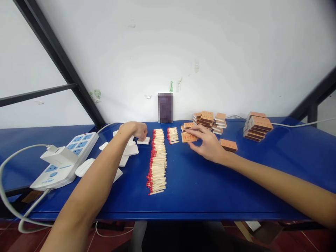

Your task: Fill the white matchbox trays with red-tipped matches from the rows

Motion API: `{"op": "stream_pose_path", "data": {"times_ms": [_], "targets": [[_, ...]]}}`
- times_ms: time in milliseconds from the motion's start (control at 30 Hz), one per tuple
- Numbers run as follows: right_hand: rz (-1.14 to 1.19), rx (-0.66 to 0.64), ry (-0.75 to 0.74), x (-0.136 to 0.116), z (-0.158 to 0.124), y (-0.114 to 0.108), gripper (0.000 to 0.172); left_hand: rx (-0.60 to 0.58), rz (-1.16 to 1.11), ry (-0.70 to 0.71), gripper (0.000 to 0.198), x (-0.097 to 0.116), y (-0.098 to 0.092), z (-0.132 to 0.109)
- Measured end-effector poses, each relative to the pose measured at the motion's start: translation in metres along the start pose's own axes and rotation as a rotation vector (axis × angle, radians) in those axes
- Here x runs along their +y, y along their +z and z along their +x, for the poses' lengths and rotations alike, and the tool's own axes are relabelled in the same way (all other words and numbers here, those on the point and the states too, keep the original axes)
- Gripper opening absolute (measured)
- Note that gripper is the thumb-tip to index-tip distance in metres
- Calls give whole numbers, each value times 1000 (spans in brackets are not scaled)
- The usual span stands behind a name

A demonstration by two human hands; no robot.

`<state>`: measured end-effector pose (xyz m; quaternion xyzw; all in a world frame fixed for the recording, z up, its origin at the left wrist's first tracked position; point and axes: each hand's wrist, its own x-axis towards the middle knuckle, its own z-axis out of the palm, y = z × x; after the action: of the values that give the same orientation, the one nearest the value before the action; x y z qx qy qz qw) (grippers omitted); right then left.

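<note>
My left hand (139, 131) is curled closed with its fingertips down at a small white matchbox tray (144, 141); the fingertips are partly hidden. Several more white trays (131, 150) lie scattered beneath and beside my left forearm. Between thumb and fingers, my right hand (207, 142) grips an orange matchbox (188, 137), held just at the table. A long row of red-headed matches (158, 161) runs down the middle of the table. To its right is a shorter group of matches (172, 135). Another orange matchbox (228, 145) lies beyond my right wrist.
Stacks of orange matchboxes (207, 118) stand near the wall, with a bigger stack (258, 126) farther right. A white power strip (65, 162) with a plugged-in charger and cables is on the left. A dark, pixelated rectangle (165, 107) leans against the wall.
</note>
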<state>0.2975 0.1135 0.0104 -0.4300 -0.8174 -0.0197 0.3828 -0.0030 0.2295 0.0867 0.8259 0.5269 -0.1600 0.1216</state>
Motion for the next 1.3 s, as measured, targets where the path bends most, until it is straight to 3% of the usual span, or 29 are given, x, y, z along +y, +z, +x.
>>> {"op": "stream_pose_path", "data": {"times_ms": [133, 233, 367, 500, 633, 700, 867, 1100, 1300], "targets": [[37, 35, -32, 5, 4, 18, 40, -86, 124, -295, 31, 10, -1, -6], [32, 59, -39, 11, 7, 29, 37, -61, 152, -334, 30, 19, -10, -17], [28, 27, -13, 17, 9, 35, 37, -12, 69, -147, 26, 34, -29, -37], [17, 25, -40, 24, 15, 38, 37, -74, -93, 115, 44, 49, -44, -46], [-6, 21, -97, 25, 22, 39, 35, -167, -240, 283, 52, 47, -41, -32], [-44, 14, -101, 22, 25, 37, 33, -144, -337, 368, 53, 43, -33, -19], [-165, 12, -159, 15, 26, 26, 30, 152, -449, 449, 51, 52, -9, 7], [-222, -45, -152, 15, 25, 24, 29, 115, -480, 544, 51, 74, -3, 10], [135, -174, -47, 21, 28, 25, 23, 113, -447, 537, 57, 64, 3, 15]]}}
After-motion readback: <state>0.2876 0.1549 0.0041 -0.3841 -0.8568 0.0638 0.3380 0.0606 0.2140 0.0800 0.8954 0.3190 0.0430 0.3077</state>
